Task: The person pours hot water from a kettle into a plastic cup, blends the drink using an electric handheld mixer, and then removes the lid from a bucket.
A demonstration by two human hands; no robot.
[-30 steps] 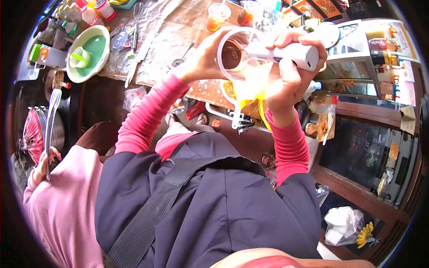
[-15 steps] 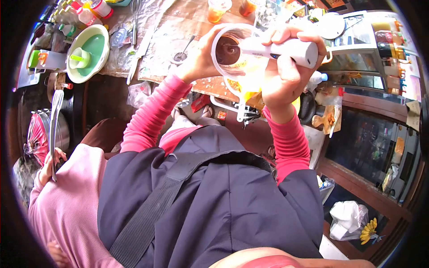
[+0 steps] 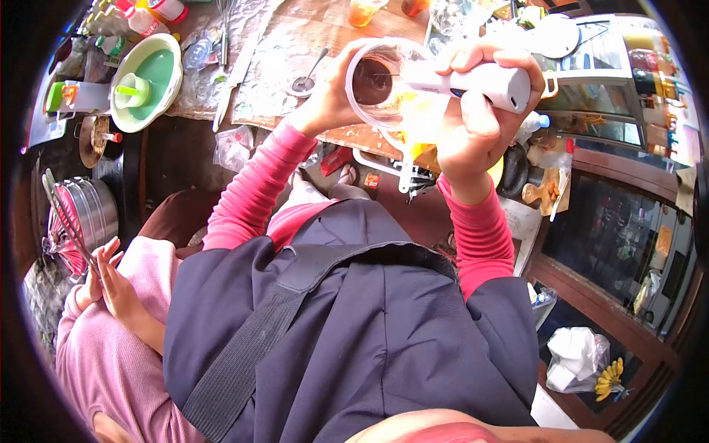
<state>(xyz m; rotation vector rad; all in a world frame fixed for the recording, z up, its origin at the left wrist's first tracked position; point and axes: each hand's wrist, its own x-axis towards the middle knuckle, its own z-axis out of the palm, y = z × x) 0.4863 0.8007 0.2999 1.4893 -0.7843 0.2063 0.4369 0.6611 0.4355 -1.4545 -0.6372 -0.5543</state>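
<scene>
My left hand is wrapped round a clear plastic cup, tilted so its mouth faces me. Dark brown liquid shows inside it. In my right hand is a white handheld electric frother, its fingers closed round the body. The frother's narrow end points left into the cup, and a thin shaft reaches towards the liquid. Beyond my left hand, a small dish with a spoon sits on the table.
Left on the table are a knife, a whisk and a green-lined basin holding a cup. Cups of amber drink stand at the back. A glass case is at right. Another person sits close at left, holding tongs-like metal.
The cup and frother stay nearly in place between my hands. The other person's long metal utensil has tilted left and lowered, and a second hand of theirs has come up beside it.
</scene>
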